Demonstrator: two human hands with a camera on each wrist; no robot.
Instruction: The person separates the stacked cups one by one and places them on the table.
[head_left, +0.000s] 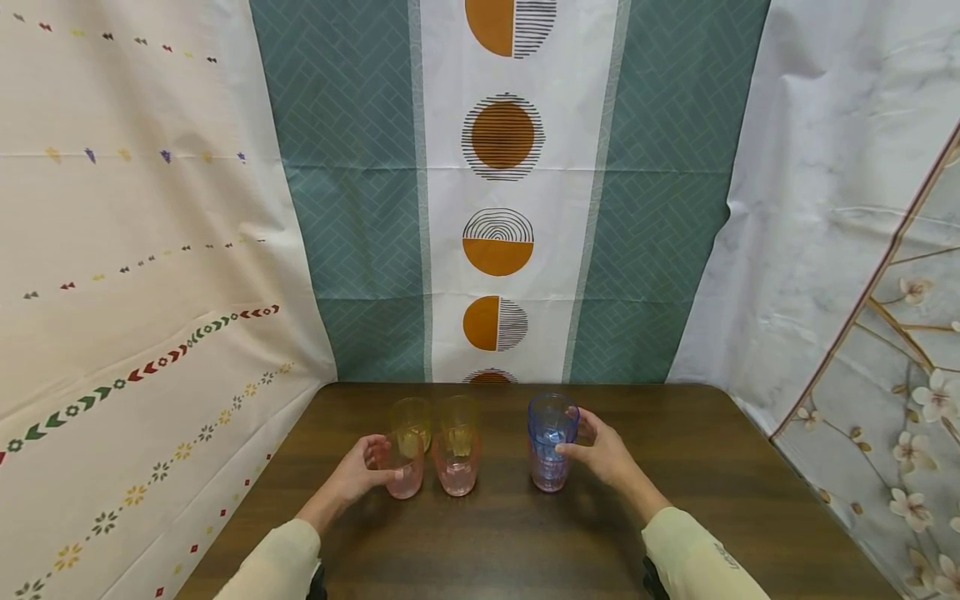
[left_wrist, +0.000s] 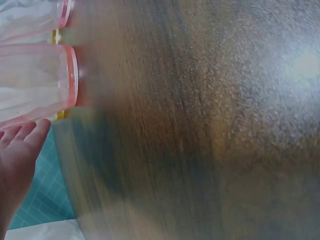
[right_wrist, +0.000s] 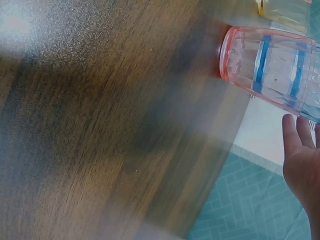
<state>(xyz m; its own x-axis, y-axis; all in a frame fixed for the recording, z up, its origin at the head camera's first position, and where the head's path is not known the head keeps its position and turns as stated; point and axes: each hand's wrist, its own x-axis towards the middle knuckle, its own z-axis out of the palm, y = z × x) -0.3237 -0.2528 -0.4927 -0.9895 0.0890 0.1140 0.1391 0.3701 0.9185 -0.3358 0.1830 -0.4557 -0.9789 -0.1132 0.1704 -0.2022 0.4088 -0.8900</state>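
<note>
Several plastic tumblers stand on a dark wooden table (head_left: 525, 533). My left hand (head_left: 363, 468) curls round a pink tumbler (head_left: 406, 471) at the left, thumb across its front; a yellow tumbler (head_left: 410, 417) stands just behind it. In the left wrist view the fingers (left_wrist: 20, 145) lie along that pink tumbler (left_wrist: 35, 82). Beside it a yellow tumbler sits nested in a pink one (head_left: 457, 450). My right hand (head_left: 603, 454) holds a blue tumbler nested in a pink one (head_left: 551, 442), thumb on the front, a finger near the rim. The right wrist view shows this stack (right_wrist: 275, 65) and my fingers (right_wrist: 300, 160).
Patterned cloths hang behind and at both sides of the table: a green and white one with orange circles (head_left: 510, 192) at the back, a cream one (head_left: 135, 250) at the left, a floral one (head_left: 900, 375) at the right. Bare tabletop lies in front of the tumblers.
</note>
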